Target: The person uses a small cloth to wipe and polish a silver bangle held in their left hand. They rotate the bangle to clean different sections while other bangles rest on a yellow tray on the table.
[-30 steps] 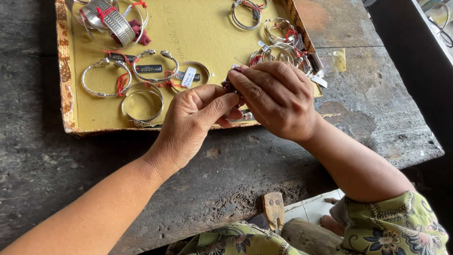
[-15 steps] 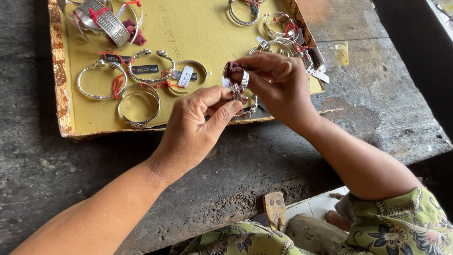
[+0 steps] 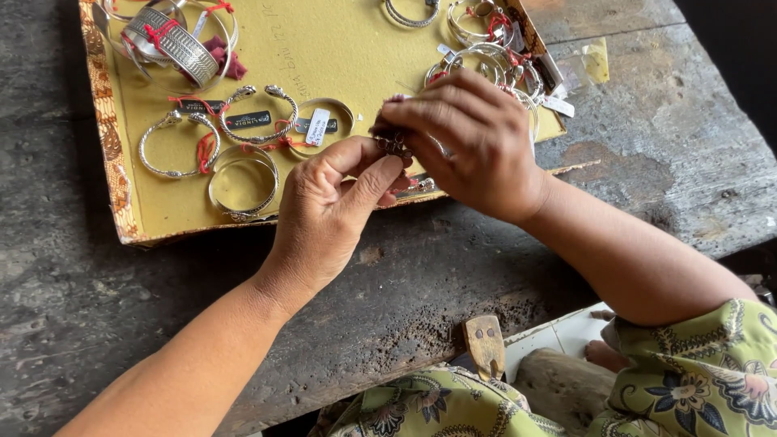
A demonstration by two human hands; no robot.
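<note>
Seen from above, a person sits at a worn wooden workbench [image 3: 647,146] with both hands meeting over the near edge of a yellow cardboard tray [image 3: 340,48].

The left hand [image 3: 328,214] reaches in from the lower left, thumb and forefinger pinched together on a small dark ornate piece of jewellery [image 3: 394,146]. The right hand [image 3: 477,133] arches over it from the right, fingertips closed down on the same piece, so its shape is mostly hidden. It sits between the two hands, just above the tray's front edge.

A moment ago the hands were raised slightly and the piece showed as a silvery ring with a red tie; now they have drawn closer together and the right hand covers it, which suggests fine work on it is under way rather than finished.

On the tray lie silver bangles: a wide engraved cuff [image 3: 174,48] at the top left, open twisted bracelets [image 3: 170,146] with red threads and small tags, and a cluster of thin bangles [image 3: 486,61] behind the right hand. A patterned green garment [image 3: 696,380] shows at the lower right.
</note>
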